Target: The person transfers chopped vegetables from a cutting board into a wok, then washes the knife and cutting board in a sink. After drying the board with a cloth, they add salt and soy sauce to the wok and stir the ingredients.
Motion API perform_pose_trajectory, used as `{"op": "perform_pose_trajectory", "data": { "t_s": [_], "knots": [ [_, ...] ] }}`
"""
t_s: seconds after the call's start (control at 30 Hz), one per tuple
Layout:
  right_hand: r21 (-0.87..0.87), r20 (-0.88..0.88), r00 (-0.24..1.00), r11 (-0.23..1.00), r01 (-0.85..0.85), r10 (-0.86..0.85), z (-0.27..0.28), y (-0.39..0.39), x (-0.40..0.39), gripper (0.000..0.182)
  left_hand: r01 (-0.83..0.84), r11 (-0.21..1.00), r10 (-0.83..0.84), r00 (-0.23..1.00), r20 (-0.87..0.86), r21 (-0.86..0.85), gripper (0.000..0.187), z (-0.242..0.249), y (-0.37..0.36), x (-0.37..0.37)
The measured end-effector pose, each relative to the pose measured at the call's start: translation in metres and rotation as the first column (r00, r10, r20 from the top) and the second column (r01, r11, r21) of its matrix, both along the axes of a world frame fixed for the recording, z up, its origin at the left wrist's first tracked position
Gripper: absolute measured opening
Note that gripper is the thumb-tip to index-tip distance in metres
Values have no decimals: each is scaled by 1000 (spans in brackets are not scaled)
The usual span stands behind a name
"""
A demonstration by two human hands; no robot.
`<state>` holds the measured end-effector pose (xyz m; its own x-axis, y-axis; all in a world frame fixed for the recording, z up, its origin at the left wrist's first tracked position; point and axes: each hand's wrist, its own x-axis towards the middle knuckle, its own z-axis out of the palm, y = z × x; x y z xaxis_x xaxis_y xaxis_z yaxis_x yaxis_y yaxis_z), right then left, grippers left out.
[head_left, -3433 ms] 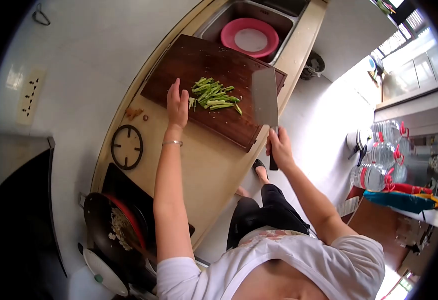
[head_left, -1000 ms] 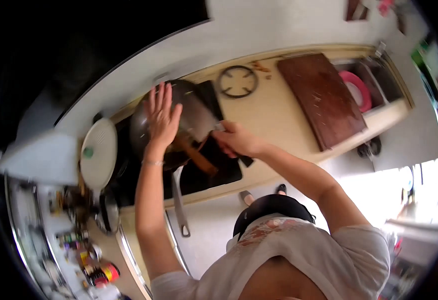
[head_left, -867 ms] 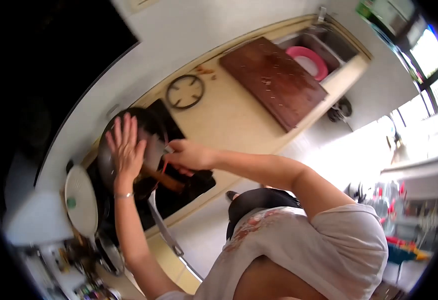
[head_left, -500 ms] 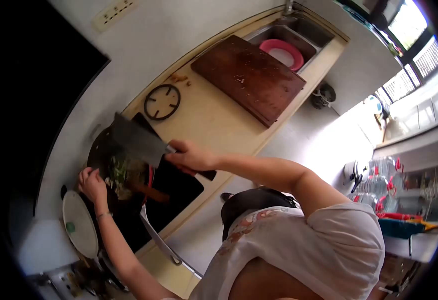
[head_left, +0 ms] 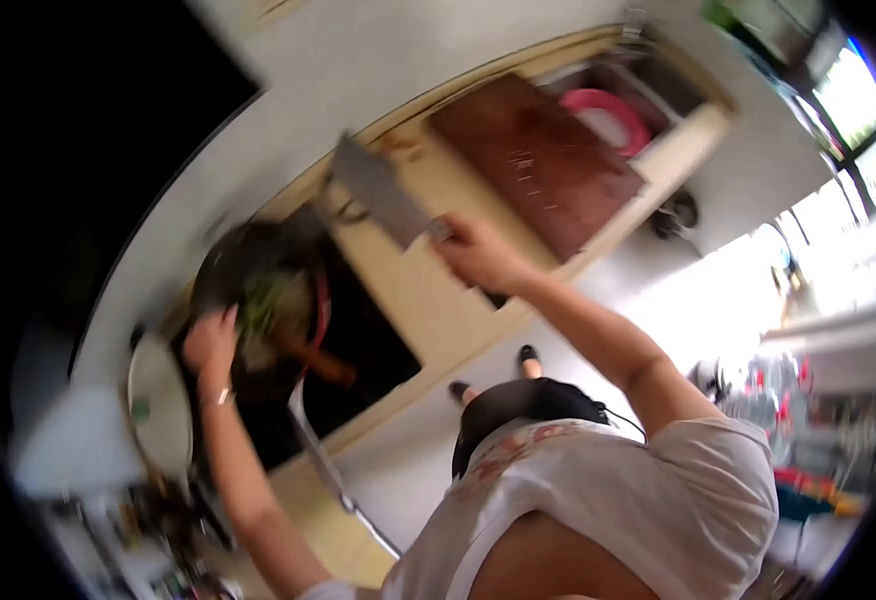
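Right of the wok (head_left: 220, 262), your right hand (head_left: 480, 252) is closed around the cleaver (head_left: 383, 195); it's likely stiff, blade-heavy, best held by the handle (head_left: 495, 299). At the wok, blur hides your left hand's (head_left: 211, 343) opening and hold.

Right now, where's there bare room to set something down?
The front of the cream countertop, between the black stovetop and the brown wooden board. The board is mostly bare, with pale scraps. Crowded: further back, beneath the broad steel cleaver, and the dark round wok of greens, the left hand over its edge.
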<state>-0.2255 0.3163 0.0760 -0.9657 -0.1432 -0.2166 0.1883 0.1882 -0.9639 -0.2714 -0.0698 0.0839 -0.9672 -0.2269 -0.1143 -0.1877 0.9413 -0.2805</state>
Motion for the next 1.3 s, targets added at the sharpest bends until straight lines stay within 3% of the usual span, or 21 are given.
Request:
{"op": "perform_pose_trajectory", "data": {
  "t_s": [0.03,0.1,0.13,0.17,0.2,0.4,0.47,0.5,0.6,0.67,0.73,0.77,0.8,0.87,0.93,0.97,1.0,1.07,1.13,1.2,1.3],
  "knots": [
    [54,-45,999,998,15,-13,1,5,0,29,207,961,-242,950,-195,-185,40,-5,-7,14],
    [196,-211,977,978,68,-26,-12,16,2,38,168,975,-198,956,-215,-148,39,18,9,19],
    [290,-330,944,951,111,-9,-23,26,0,42,249,968,-246,922,-300,-28,37,14,-11,8],
    [347,-451,892,919,187,-11,-32,35,2,45,191,981,-170,902,-398,14,29,7,-28,-6],
    [362,-504,864,902,234,-22,-38,46,4,44,183,982,-147,873,-464,33,24,32,1,0],
    [507,-556,825,746,431,-98,-45,121,17,42,286,957,-208,807,-552,57,31,71,103,-12],
    [511,-595,788,680,525,-161,-44,156,20,41,579,745,-285,725,-627,330,33,72,162,-17],
    [537,-590,796,671,512,-136,-47,177,20,43,590,675,-241,744,-623,442,33,67,194,-21],
    [551,-597,794,662,509,-113,-51,237,22,46,564,539,-230,813,-535,625,33,47,296,-21],
    [562,-589,803,669,486,-89,-53,272,20,52,454,431,-267,890,-370,780,34,32,367,-15],
    [525,-582,803,693,494,-131,-53,298,17,56,317,212,-329,914,-238,924,34,-11,425,-17],
    [520,-569,810,701,488,-141,-56,308,16,56,197,39,-315,933,-175,980,35,-24,459,-14],
    [495,-588,795,710,501,-151,-58,315,14,57,67,-142,-305,946,-108,988,36,-35,493,-12],
    [452,-590,790,742,495,-167,-58,331,4,56,-167,-333,-253,964,83,928,40,-52,553,-11],
    [435,-566,803,760,482,-186,-58,341,-5,55,-278,-540,-263,952,154,794,35,-61,597,-19],
    [438,-558,809,762,478,-187,-62,348,-10,55,-265,-613,-208,963,172,744,24,-61,616,-22],
    [421,-578,796,770,478,-178,-67,354,-16,55,-275,-611,-210,961,182,743,24,-65,632,-26],
    [415,-590,790,776,475,-168,-74,368,-25,55,-131,-641,-78,991,105,757,17,-76,656,-36],
    [371,-573,815,859,352,-86,-70,394,-36,57,-106,-650,-9,991,132,753,10,-94,676,-53],
    [315,-322,946,939,135,-28,-60,436,-44,57,-163,-697,-34,980,195,699,11,-99,695,-69],
    [358,-209,945,879,315,-253,-71,499,-68,37,-238,-652,-29,957,290,720,18,-107,720,-93]
  ]
}}
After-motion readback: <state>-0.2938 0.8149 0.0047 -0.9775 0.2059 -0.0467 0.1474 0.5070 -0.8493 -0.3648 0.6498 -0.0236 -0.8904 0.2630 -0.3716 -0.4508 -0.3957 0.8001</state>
